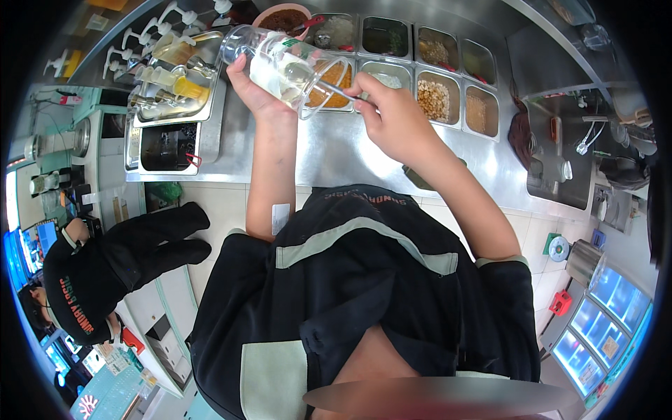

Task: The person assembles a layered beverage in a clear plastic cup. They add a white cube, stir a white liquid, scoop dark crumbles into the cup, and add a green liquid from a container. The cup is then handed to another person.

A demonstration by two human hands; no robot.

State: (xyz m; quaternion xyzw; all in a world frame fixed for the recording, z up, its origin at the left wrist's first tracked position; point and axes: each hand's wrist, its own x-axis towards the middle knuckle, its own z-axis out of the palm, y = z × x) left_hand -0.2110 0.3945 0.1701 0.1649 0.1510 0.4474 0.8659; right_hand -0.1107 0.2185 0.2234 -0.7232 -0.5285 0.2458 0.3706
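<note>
My left hand is wrapped round a large clear plastic cup with a white and green print. The cup is tilted, its mouth toward my right hand, above the front row of food pans. My right hand pinches the thin metal handle of a long utensil that reaches into the mouth of the cup. The utensil's far end cannot be made out through the plastic. Behind the cup, a pan of orange-yellow topping is partly hidden.
Several metal pans hold toppings, among them a pan of pale nuts or grains. A pink bowl of brown food stands at the back. Left are pump bottles and a tray of measuring cups; right, a sink. A co-worker stands at the left.
</note>
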